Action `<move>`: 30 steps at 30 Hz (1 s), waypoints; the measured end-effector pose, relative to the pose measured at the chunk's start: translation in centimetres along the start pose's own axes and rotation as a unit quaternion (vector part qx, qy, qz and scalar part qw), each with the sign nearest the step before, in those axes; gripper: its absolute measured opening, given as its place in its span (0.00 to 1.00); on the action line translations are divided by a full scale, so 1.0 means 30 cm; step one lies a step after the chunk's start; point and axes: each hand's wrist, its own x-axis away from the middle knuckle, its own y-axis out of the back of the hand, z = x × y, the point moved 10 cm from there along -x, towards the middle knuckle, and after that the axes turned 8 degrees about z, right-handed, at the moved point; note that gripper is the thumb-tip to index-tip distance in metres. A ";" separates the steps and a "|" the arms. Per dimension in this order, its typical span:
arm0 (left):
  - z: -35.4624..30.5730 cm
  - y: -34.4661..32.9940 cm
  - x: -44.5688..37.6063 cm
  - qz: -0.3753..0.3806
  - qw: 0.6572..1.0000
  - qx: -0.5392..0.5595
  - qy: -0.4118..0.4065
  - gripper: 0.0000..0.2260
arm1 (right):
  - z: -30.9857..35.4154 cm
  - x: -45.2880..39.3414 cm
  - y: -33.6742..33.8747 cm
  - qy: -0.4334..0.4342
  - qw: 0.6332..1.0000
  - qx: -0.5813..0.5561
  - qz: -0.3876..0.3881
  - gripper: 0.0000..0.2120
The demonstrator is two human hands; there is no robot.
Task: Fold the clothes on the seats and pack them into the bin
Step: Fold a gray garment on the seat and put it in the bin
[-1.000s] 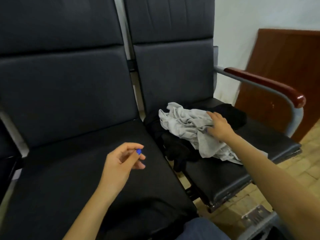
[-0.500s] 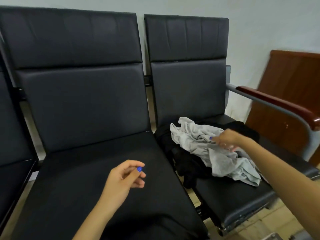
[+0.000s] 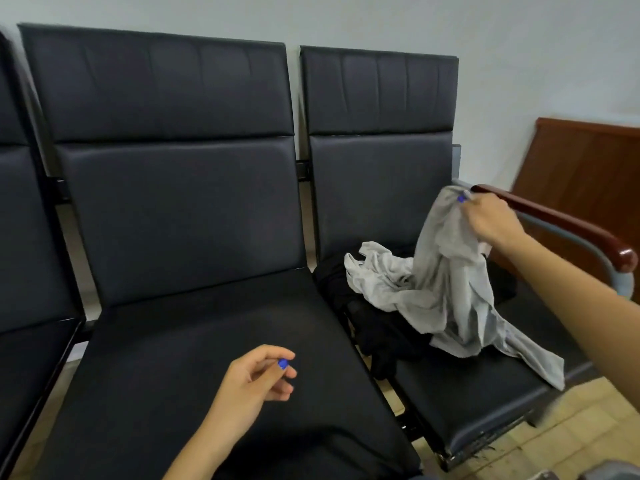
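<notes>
Lifting is the step: our right hand (image 3: 491,221) pinches the grey garment (image 3: 446,289) at 2 o'clock, mostly still heaped on the right seat (image 3: 485,393), so we should raise it clear while our loosely curled, empty left hand (image 3: 254,381) catches the far edge

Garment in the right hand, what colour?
Light grey garment, plain; head view shows it.

Black padded seats (image 3: 214,358) in a row against a pale, plain wall (image 3: 519,64). A light grey garment (image 3: 446,289) lies over black clothing (image 3: 381,334). Bright blue nail polish shows on both hands, left hand (image 3: 252,379) and right hand (image 3: 491,220). The armrest (image 3: 561,226) is glossy reddish-brown on a grey frame — a brown wooden panel (image 3: 588,174) stands beyond it, and the floor (image 3: 554,434) is yellowish tile.
</notes>
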 end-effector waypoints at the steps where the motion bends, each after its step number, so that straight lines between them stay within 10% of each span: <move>1: 0.002 0.000 0.000 -0.001 1.000 0.005 0.001 0.08 | 0.057 -0.009 0.059 0.002 0.992 -0.128 -0.018 0.11; 9: -0.081 0.086 0.035 -0.057 0.992 0.105 -0.035 0.09 | 0.696 0.075 0.348 0.237 0.706 -0.665 0.056 0.13; 17: -0.163 0.389 0.156 -0.144 0.958 0.239 -0.066 0.18 | 1.102 0.290 0.300 0.340 0.665 -0.645 0.161 0.15; 23: 0.111 0.526 0.271 -0.186 0.941 0.225 0.173 0.21 | 1.210 0.412 0.018 0.258 0.586 -0.699 0.318 0.22; 26: 0.306 0.465 0.327 -0.157 0.874 0.377 0.263 0.29 | 1.245 0.482 -0.106 0.224 0.543 -0.707 0.393 0.21; 28: 0.347 0.395 0.310 -0.108 0.800 0.546 0.222 0.29 | 1.253 0.525 -0.160 0.214 0.524 -0.708 0.422 0.18; 30: 0.341 0.402 0.294 -0.119 0.797 0.569 0.161 0.22 | 1.246 0.546 -0.204 0.198 0.515 -0.710 0.438 0.17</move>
